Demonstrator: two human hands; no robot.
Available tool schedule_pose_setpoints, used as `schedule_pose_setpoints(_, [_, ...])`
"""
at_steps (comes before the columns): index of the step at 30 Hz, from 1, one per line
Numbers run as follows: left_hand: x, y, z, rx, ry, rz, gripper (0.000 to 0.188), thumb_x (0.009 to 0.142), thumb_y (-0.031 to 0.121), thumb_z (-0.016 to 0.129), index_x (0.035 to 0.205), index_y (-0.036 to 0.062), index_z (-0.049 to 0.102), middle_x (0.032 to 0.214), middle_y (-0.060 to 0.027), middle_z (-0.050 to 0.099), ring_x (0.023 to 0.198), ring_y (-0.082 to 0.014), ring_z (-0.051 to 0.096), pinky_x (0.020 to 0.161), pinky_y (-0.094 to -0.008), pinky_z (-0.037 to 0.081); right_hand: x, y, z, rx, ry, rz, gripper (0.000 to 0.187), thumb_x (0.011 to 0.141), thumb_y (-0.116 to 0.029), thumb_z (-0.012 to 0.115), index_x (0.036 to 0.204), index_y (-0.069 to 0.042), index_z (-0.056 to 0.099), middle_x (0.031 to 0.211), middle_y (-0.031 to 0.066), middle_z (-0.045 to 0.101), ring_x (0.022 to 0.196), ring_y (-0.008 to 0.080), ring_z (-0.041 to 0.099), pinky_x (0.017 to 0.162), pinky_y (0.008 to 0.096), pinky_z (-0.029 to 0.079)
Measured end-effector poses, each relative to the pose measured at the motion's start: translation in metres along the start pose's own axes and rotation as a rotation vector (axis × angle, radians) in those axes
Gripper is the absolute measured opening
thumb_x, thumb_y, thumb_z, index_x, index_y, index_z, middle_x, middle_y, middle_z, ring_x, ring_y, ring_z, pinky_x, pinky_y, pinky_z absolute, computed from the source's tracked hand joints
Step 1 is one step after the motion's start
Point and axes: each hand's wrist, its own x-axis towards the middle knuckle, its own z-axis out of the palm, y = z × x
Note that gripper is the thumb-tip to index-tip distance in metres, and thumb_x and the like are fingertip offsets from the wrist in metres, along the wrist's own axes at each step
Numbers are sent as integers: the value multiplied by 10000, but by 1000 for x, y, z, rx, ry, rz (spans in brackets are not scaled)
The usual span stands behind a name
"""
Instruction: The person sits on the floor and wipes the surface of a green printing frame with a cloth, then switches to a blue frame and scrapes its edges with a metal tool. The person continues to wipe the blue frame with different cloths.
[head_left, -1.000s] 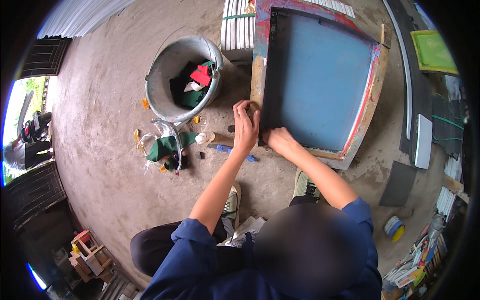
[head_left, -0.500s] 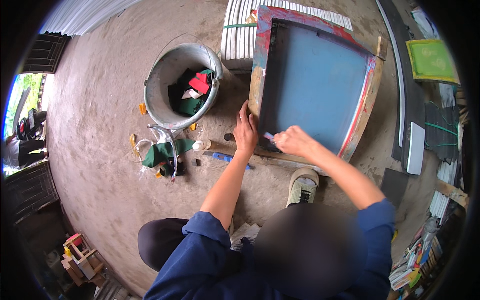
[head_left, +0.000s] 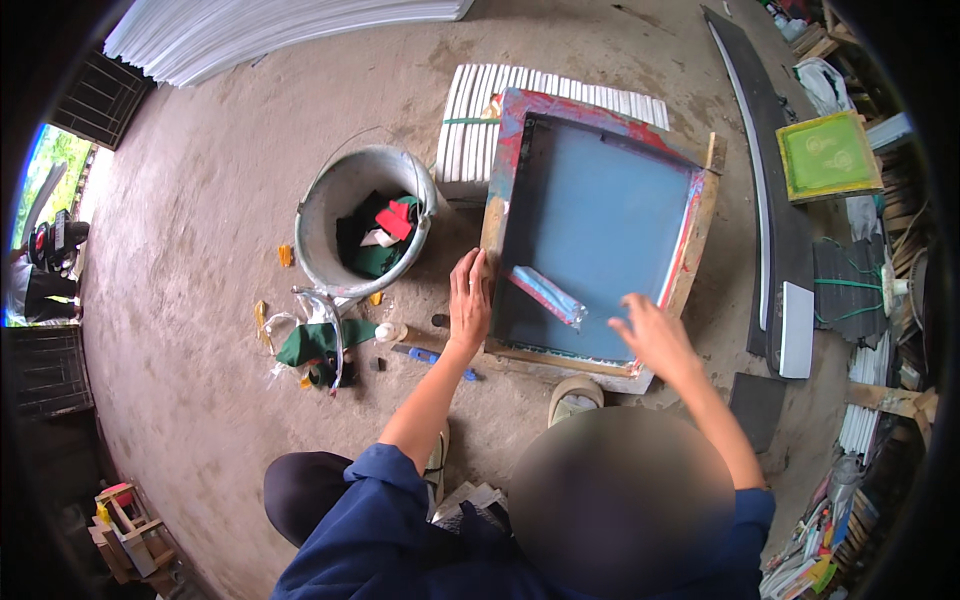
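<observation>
A wooden screen printing frame [head_left: 690,245], smeared with red and blue ink, stands tilted in front of me with blue mesh [head_left: 600,220] inside it. My left hand [head_left: 469,305] grips its left side near the lower corner, fingers along the wood. On the lower part of the mesh lies a slim light blue and pink strip [head_left: 548,297], slanting down to the right; I cannot tell what kind of thing it is. My right hand [head_left: 655,338] hovers over the frame's lower right, fingers apart and holding nothing, to the right of the strip.
A grey bucket [head_left: 308,225] of cloth scraps stands left. Below it are green cloth [head_left: 305,345], a small white bottle [head_left: 390,331] and a blue utility knife [head_left: 424,356]. Bundled white sheets [head_left: 465,150] sit behind the frame. A green screen [head_left: 828,158] is at right.
My right hand has left the frame's lower left corner and moved right, its fingers opening. The blue and pink strip now lies on the mesh. My left hand stays on the frame; the view has shifted.
</observation>
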Motion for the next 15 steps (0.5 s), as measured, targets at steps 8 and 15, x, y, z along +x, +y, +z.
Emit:
schedule_pose_setpoints(8, [94,21,12,188,-211,313,571,895,69,463,1431,33,269,1503,-109,242,1403,-263,197,1135,-451,150,114,-99,128,-255,177,67,456,816,-135,535,1256,-31,477,1031,133,605,853,275,642,689,449,499])
schedule_pose_setpoints(15, [90,10,25,163,-185,262,546,927,247,395,1411,7,316,1511,-129,234,1409,-256,190,1141,-454,126,116,-89,108,-28,264,-106,136,802,-93,540,712,-31,622,635,145,660,634,274,687,540,362,549])
